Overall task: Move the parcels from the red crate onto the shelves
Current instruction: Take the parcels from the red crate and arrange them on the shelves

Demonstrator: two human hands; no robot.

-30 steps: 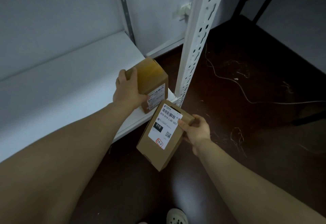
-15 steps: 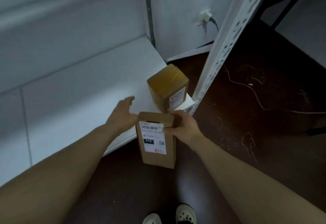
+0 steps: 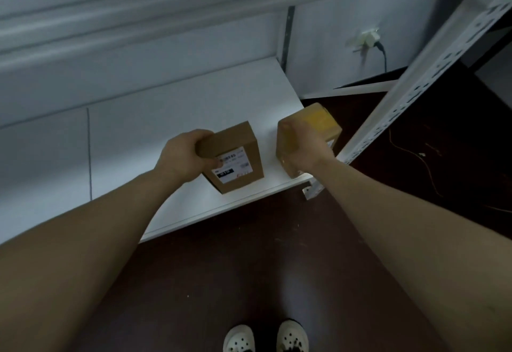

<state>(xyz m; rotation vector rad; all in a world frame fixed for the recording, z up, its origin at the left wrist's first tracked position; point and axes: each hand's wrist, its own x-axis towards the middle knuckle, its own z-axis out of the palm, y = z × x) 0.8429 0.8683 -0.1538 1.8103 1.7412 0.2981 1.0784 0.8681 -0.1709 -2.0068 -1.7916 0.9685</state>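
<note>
One labelled parcel (image 3: 232, 141), one taped parcel (image 3: 321, 121) on shelf (image 3: 166, 119).

Both hands are on parcels on the white shelf board (image 3: 171, 119). Left hand (image 3: 184, 155) grips the brown cardboard box with the white shipping label (image 3: 235, 155); right hand (image 3: 303, 148) wraps around the tape-covered yellowish cardboard box (image 3: 318, 121) by the white perforated metal upright (image 3: 410, 80). White shoes (image 3: 266, 336) show on the dark floor (image 3: 249, 254).
</note>
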